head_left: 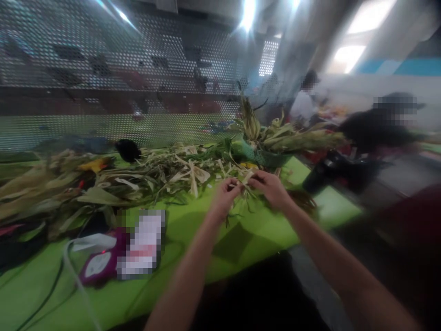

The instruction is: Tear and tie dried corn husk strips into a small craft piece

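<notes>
Both of my hands are raised over the green table [193, 234], close together. Pale strips of dried corn husk [245, 184] run between my fingertips, with thin ends hanging below. My left hand [225, 195] pinches the husk from the left side, its fingers curled in. From the right, my right hand [270, 186] grips the same piece between thumb and fingers. Blur hides the exact shape of the piece. Just beyond my hands lies a heap of loose dried husks [193, 174], spreading far to the left.
A green basket [263, 156] filled with husks stands behind my hands. To the left lie a purple device [101, 266] with a pale cable and a blurred-out flat item [143, 246]. A black camera [322, 172] is at the right. Other people sit further back on the right.
</notes>
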A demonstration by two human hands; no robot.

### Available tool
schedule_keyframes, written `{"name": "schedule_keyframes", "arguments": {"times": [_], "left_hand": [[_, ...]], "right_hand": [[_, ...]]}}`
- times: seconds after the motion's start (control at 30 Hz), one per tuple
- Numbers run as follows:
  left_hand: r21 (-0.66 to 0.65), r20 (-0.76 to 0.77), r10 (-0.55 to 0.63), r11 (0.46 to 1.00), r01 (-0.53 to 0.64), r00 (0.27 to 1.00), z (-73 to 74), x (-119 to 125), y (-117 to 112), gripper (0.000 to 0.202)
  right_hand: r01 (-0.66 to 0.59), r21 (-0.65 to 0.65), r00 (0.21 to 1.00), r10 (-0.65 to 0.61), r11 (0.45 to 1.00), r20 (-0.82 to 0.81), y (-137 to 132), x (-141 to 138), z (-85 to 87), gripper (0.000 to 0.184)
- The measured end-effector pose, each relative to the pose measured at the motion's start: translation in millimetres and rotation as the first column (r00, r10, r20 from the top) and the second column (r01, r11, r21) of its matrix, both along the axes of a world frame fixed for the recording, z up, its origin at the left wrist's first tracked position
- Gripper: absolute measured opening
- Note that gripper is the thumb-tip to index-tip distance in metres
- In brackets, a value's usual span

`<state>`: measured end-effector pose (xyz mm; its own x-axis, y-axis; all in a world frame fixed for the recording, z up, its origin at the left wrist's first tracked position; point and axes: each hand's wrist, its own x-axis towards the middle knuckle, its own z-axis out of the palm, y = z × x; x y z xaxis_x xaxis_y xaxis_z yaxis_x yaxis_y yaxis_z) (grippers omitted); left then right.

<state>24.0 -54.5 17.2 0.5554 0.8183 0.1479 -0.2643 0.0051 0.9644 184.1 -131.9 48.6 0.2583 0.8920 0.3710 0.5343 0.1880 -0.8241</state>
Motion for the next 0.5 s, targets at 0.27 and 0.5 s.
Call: {"name": "schedule_keyframes", "arguments": {"times": [0.27, 0.5], "left_hand": [[-0.172, 0.154, 0.13, 0.98, -0.103, 0.979, 4.5, -7, 7, 0.02], [-0.204, 0.218, 0.127, 0.976, -0.083, 0.968, -0.1, -7, 11, 0.021]], "right_hand": [[0.378, -0.288, 0.755, -0.113, 0.88, 0.646, -89, 121, -21.7, 0.032], [0.414, -0.284, 0.604, -0.028, 0.865, 0.796, -100, 139, -54.4, 0.041]]}}
